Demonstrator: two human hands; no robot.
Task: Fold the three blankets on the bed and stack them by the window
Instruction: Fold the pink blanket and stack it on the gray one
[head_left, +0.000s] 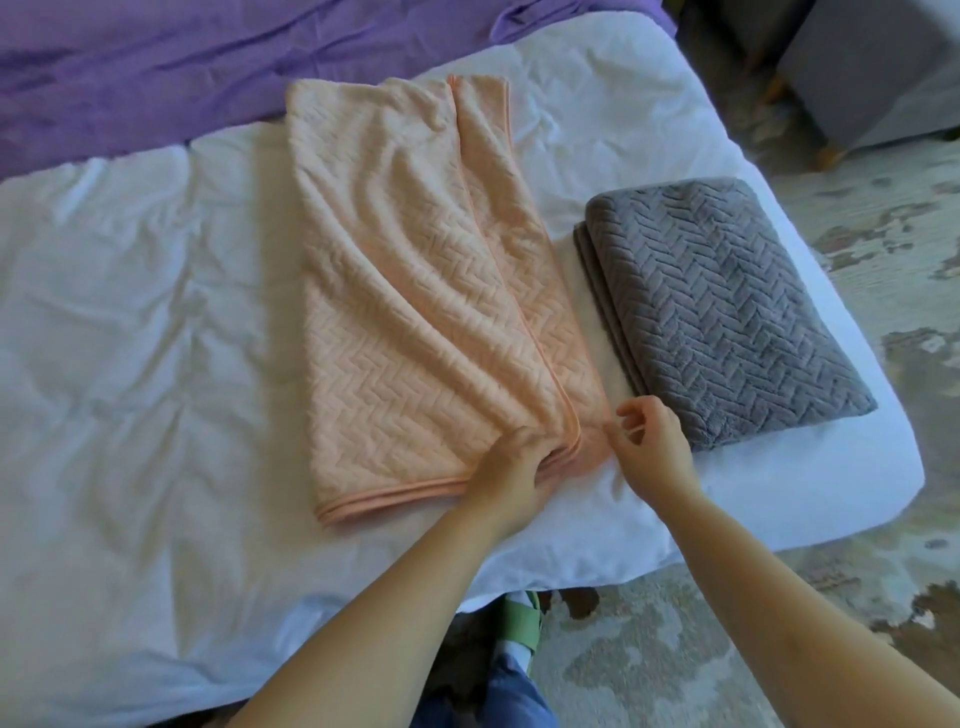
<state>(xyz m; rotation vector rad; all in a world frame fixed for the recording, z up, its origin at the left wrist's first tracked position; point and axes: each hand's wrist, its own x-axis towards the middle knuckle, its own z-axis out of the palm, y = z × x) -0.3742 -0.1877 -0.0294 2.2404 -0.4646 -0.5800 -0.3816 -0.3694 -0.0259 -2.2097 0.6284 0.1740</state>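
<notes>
On bed (130, 338): two blankets (426, 291) (727, 312), perhaps a third (156, 67).

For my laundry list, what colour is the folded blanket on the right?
Grey blanket, herringbone-textured; head view shows it.

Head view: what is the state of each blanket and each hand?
peach blanket: half folded, rumpled.
grey blanket: folded, flat on the bed.
purple blanket: unfolded, spread out.
left hand: grips the peach blanket's near corner.
right hand: fingers curled beside that corner; grip unclear.
</notes>
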